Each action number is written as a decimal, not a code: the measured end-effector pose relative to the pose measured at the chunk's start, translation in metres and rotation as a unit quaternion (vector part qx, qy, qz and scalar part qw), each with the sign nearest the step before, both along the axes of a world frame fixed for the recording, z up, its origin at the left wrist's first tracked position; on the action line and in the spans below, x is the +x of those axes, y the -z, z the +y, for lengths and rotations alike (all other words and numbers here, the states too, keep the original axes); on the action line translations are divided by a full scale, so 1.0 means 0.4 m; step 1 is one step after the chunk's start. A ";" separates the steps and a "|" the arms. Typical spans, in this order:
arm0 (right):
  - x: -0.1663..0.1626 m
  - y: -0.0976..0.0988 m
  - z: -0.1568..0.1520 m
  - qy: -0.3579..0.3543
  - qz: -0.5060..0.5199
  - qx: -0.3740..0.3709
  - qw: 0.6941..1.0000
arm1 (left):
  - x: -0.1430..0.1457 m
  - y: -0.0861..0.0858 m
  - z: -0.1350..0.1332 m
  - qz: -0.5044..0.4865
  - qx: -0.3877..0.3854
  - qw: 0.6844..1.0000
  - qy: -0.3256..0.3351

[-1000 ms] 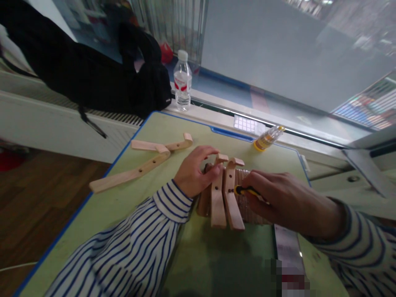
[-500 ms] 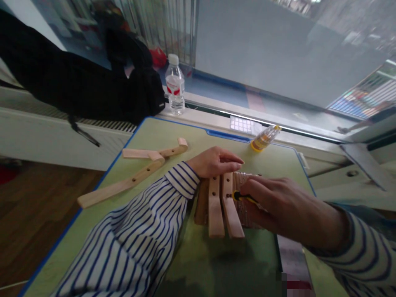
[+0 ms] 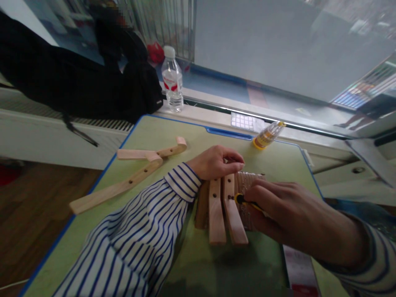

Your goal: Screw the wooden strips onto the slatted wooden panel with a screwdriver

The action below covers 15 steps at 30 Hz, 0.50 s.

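Two pale wooden bars (image 3: 217,222) with dark screw holes lie side by side over a brown ridged block (image 3: 202,206). My left hand (image 3: 216,163) is closed over their far ends, its thumb and fingers bent down; the fingertips' grip is partly hidden. In my right hand (image 3: 275,206) is a yellow-and-black screwdriver (image 3: 239,199), held low and nearly level. Its tip meets a small dark screw (image 3: 230,197) at the right-hand bar. Most of the handle is hidden by my fingers.
Two more curved wooden bars (image 3: 114,189) lie crossed at the left of the green table (image 3: 148,128). A glue bottle (image 3: 267,136) leans near the far edge. On the sill stand a water bottle (image 3: 172,82) and a black bag (image 3: 136,78).
My left fingers have curled in slightly more. The right hand still holds the screwdriver at the same bar. The whole view has shifted a little.
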State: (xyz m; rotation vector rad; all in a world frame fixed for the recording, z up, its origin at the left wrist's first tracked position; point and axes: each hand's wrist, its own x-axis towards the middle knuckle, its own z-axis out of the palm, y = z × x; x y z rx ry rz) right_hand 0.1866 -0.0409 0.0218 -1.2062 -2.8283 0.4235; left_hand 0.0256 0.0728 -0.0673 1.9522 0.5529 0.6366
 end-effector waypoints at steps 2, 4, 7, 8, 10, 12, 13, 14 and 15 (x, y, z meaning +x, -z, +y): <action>0.002 0.000 0.000 0.001 -0.002 -0.001 1.000 | -0.001 -0.001 0.001 0.004 0.003 1.000 0.003; 0.003 0.001 -0.001 0.001 -0.004 0.001 1.000 | -0.001 -0.003 0.001 0.009 0.008 1.000 0.005; 0.003 0.004 -0.001 0.001 -0.006 0.008 1.000 | 0.001 -0.004 0.000 0.013 0.016 1.000 0.001; 0.003 0.004 0.000 0.002 -0.007 0.008 1.000 | 0.001 -0.004 0.000 0.015 0.016 1.000 0.000; 0.003 0.004 0.001 0.005 -0.007 0.003 1.000 | 0.001 -0.005 -0.001 0.016 0.007 1.000 0.007; 0.004 0.003 0.003 0.008 -0.008 -0.009 1.000 | -0.003 -0.008 -0.001 0.016 -0.012 1.000 0.020; 0.004 0.003 0.003 0.010 -0.007 -0.011 1.000 | -0.007 -0.011 0.000 0.016 -0.024 0.999 0.027; 0.005 0.002 0.003 0.014 -0.006 -0.011 1.000 | -0.013 -0.015 0.002 0.016 -0.037 0.999 0.032; 0.005 0.001 0.002 0.016 -0.005 -0.010 1.000 | -0.021 -0.020 0.003 0.019 -0.048 0.998 0.035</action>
